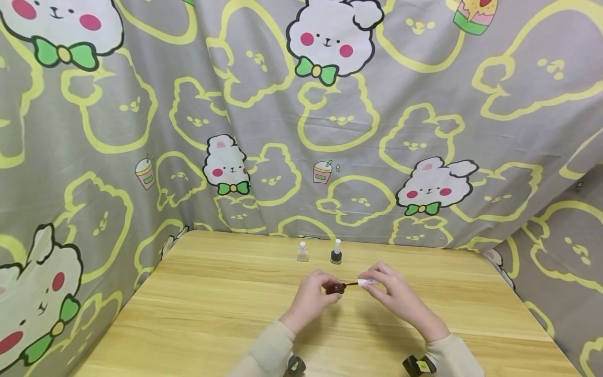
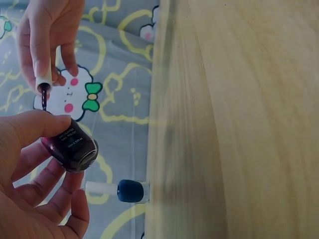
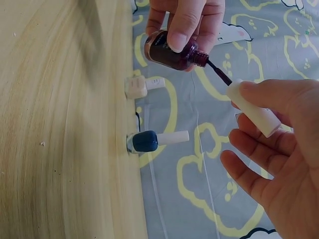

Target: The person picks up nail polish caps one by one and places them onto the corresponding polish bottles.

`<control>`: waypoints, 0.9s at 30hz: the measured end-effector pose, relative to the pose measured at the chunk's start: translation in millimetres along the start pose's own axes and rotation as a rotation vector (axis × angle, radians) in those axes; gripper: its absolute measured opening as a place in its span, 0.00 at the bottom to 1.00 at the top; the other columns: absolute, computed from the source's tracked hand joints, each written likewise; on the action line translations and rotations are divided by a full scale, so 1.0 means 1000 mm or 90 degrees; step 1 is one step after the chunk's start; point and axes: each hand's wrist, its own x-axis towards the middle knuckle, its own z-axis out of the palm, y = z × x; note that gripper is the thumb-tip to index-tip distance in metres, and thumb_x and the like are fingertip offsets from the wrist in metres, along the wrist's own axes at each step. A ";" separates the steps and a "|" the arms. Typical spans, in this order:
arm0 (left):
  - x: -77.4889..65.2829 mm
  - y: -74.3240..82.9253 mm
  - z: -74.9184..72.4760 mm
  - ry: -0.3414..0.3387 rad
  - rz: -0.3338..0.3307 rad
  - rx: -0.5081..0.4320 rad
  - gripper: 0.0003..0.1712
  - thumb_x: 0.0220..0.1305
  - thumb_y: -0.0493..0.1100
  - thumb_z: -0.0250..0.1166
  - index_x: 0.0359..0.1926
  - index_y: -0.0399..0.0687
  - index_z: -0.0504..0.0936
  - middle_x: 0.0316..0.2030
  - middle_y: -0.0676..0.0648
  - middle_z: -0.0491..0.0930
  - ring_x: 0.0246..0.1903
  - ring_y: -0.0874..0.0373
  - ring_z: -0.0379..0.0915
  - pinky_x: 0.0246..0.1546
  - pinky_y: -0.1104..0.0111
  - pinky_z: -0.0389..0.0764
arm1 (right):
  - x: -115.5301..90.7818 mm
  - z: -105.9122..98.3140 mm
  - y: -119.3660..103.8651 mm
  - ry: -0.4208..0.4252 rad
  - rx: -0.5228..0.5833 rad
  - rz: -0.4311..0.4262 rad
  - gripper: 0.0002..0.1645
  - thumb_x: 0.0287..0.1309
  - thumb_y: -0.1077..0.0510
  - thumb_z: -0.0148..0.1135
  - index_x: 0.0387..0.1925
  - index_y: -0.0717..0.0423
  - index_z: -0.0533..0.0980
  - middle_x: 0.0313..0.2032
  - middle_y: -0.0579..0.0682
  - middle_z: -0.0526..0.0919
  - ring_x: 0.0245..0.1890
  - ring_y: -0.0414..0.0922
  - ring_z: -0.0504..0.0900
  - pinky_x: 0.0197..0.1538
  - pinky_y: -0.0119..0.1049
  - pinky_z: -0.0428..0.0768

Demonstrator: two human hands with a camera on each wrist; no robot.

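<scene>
My left hand [image 1: 312, 299] pinches a dark red nail polish bottle [image 2: 72, 144] between thumb and fingers, tilted on its side above the table. Opposite it, my right hand [image 1: 393, 293] holds the white cap [image 3: 255, 110] with its dark brush [image 3: 219, 72]. In the right wrist view the brush tip sits at the mouth of the bottle; whether it is inside the neck I cannot tell. Two more nail polish bottles stand upright behind the hands: a dark blue one [image 1: 336, 256] and a pale, clear-looking one [image 1: 302, 253], both with white caps.
A wooden table [image 1: 212, 314] lies under both hands. Behind it and at the sides hangs a grey curtain [image 1: 273, 173] with cartoon rabbits and yellow outlines. Black wrist devices [image 1: 418, 365] are strapped at the sleeves.
</scene>
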 end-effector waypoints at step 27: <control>-0.005 0.007 0.008 -0.041 0.013 0.021 0.13 0.51 0.39 0.74 0.40 0.50 0.86 0.36 0.54 0.81 0.34 0.68 0.73 0.38 0.76 0.72 | 0.001 0.011 -0.010 -0.038 0.021 -0.006 0.18 0.46 0.66 0.73 0.42 0.53 0.82 0.38 0.44 0.83 0.37 0.33 0.78 0.33 0.29 0.77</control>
